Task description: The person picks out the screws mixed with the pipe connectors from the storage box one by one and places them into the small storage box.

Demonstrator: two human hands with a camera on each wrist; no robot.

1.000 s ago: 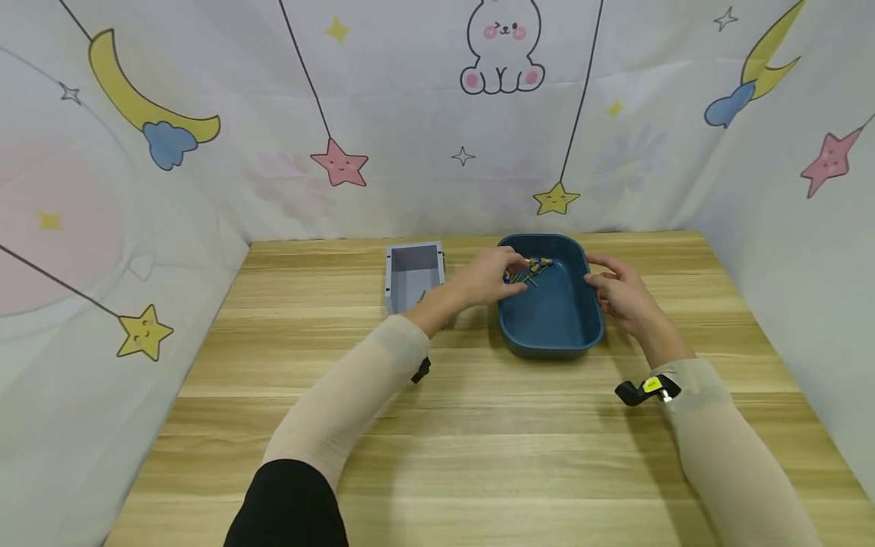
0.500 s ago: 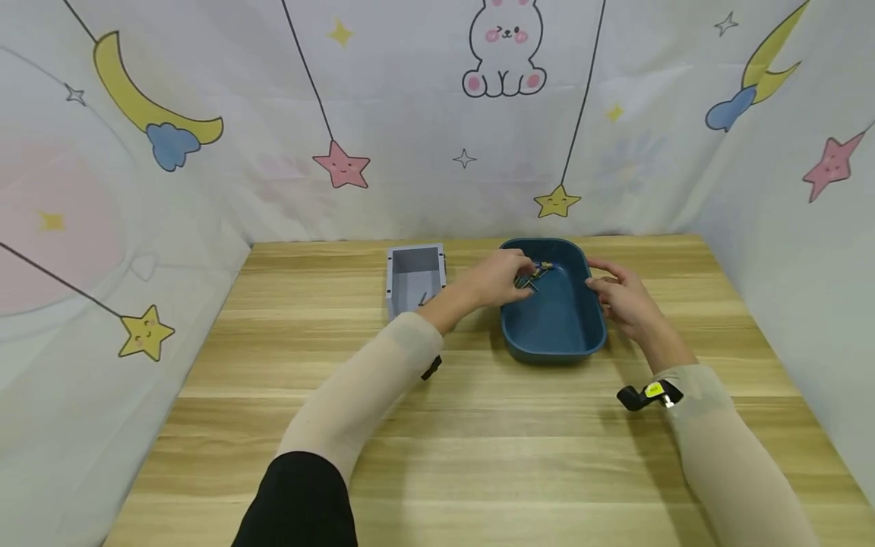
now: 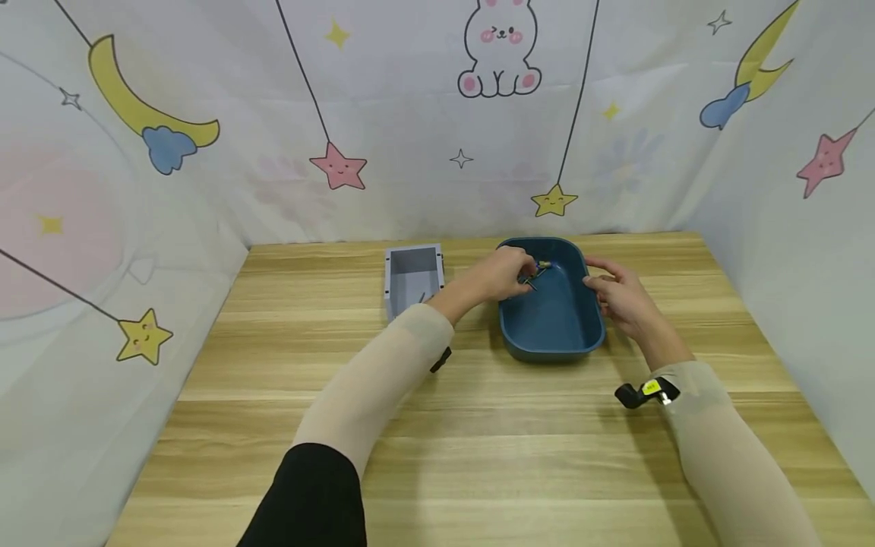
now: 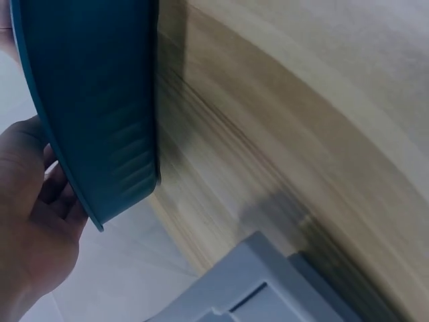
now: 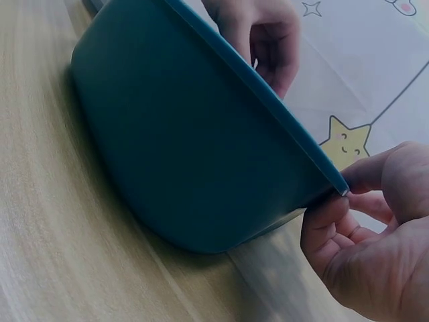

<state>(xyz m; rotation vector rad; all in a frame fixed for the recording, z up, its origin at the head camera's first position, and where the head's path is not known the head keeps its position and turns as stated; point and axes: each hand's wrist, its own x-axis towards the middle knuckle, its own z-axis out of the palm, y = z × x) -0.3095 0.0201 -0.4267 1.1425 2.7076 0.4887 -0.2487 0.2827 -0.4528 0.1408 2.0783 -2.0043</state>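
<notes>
At the far centre of the light wooden table sits a dark blue oval plastic tub. Left hand reaches over its 10 o'clock rim, fingers curled in a pinch on a small cluster of thin coloured pins lying at the tub's 12 o'clock end. Right hand grips the 3 o'clock rim, thumb over the lip, fingers under it.

Handling, as a judgement: pins look light, stiff, thin and probably sharp, easy to scatter; pinch them mid-shaft or by the coloured heads. Tub looks rigid, light and smooth-walled, so it could slide on the wood; the rolled rim is the best hold.

Small grey open-topped box stands near, at the tub's 9 o'clock.

Views: head camera alone shows the pins and tub interior. Right wrist camera shows the tub's outer wall and the right fingers curled beneath the lip. Left wrist camera shows the tub's outer side, table grain and the box corner, no pins.
</notes>
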